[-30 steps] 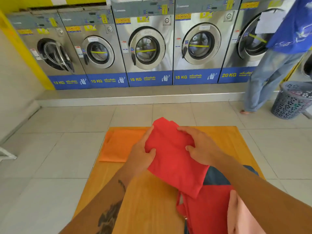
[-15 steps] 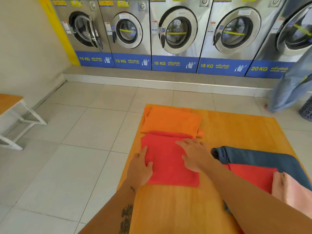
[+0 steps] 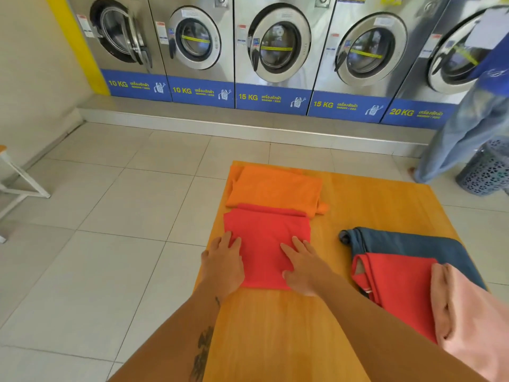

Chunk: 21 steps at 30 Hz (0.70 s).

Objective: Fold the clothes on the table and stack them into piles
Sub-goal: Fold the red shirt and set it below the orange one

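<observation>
Flat, both hands [image 3: 264, 264] on folded red cloth [image 3: 265, 244], long axis pointing away.

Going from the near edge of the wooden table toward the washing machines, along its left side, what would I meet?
Left hand → folded red cloth → folded orange cloth → tiled floor → washing machines.

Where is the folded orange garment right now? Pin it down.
In the head view, the folded orange garment lies at the far left corner of the wooden table, just beyond the folded red garment that both hands press flat.
</observation>
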Motion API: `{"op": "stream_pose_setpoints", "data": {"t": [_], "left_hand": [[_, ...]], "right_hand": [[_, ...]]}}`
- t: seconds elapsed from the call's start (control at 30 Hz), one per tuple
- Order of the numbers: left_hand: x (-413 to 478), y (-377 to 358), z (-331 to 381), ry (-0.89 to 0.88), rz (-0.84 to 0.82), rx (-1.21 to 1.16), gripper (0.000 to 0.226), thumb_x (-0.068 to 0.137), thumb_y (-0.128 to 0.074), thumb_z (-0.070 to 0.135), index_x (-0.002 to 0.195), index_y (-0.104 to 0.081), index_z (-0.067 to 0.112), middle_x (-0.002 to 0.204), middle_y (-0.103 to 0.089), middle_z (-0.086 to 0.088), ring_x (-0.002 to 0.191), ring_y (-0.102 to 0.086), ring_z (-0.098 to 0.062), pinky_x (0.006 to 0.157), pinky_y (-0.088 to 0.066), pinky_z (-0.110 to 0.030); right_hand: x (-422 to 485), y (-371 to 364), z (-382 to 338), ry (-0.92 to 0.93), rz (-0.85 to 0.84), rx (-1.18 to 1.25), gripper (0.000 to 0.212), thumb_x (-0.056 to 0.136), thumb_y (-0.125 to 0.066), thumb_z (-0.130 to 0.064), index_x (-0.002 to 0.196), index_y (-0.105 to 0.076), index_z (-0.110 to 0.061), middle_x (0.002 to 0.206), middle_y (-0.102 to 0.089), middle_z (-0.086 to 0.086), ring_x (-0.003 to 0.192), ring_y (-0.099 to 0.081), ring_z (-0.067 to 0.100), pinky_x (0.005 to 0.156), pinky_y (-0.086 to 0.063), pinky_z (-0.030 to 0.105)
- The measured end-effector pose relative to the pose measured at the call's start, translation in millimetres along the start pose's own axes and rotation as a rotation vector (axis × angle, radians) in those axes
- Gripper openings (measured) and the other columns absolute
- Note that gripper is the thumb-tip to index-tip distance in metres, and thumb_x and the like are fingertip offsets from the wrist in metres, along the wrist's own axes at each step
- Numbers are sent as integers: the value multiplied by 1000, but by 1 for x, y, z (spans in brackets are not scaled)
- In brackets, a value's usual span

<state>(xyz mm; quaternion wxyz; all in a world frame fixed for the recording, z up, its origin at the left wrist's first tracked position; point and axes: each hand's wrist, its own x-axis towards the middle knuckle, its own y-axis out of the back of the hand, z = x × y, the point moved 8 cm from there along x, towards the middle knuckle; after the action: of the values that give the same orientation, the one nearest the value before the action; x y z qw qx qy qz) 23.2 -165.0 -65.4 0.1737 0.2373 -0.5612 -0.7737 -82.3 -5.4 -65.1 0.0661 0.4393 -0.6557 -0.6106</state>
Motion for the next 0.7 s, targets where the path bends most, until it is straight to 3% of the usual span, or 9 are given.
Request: {"op": "stream_pose_setpoints", "data": {"t": [0.13,0.3,0.37,0.47,0.53,0.6,0.7], "left_hand": [[2,24,21,-64,96,-89,52,91,-46,24,143,-45,24,157,-30,0,144,-27,-22,115,-29,-46],[-8,42,93,-287,244,-356,45,84,-52,11,127,-59,22,134,-53,5,125,-50,-18,103,-43,-42],[-16,39,133,-375,213,-453,43,84,-50,9,124,-60,22,128,-54,7,117,-55,-16,99,-46,-39],[-35,27,194,-481,105,-562,43,87,-46,9,126,-58,23,126,-53,9,111,-58,-15,94,-47,-33],[-49,14,231,-550,22,-596,42,89,-45,10,127,-56,25,126,-52,9,114,-56,-12,96,-45,-31],[-62,1,263,-589,-58,-640,41,91,-44,14,128,-55,27,129,-50,11,116,-55,-12,96,-48,-36],[-74,-16,306,-609,-115,-624,40,93,-45,20,131,-53,29,133,-48,13,120,-53,-10,98,-48,-36]], "right_hand": [[-17,22,8,-8,49,166,72,92,-48,-39,155,-16,-30,165,-8,-1,151,-8,22,121,-18,42],[-76,56,48,-58,189,291,64,92,-52,-31,151,-29,-29,161,-23,-1,147,-23,21,118,-25,39],[-106,71,77,-111,264,323,58,91,-52,-25,147,-37,-27,153,-36,-2,139,-37,19,113,-30,33],[-151,88,127,-217,370,328,51,90,-48,-24,141,-45,-27,137,-48,-9,132,-41,10,117,-18,33],[-177,91,164,-288,423,369,51,89,-52,-18,139,-48,-26,137,-52,-3,132,-44,17,114,-29,34],[-199,89,200,-356,455,388,53,89,-53,-15,141,-47,-27,143,-50,-1,134,-43,19,111,-35,34],[-222,78,249,-469,420,354,56,92,-54,-19,145,-40,-28,151,-40,-2,140,-36,21,112,-30,32]]}}
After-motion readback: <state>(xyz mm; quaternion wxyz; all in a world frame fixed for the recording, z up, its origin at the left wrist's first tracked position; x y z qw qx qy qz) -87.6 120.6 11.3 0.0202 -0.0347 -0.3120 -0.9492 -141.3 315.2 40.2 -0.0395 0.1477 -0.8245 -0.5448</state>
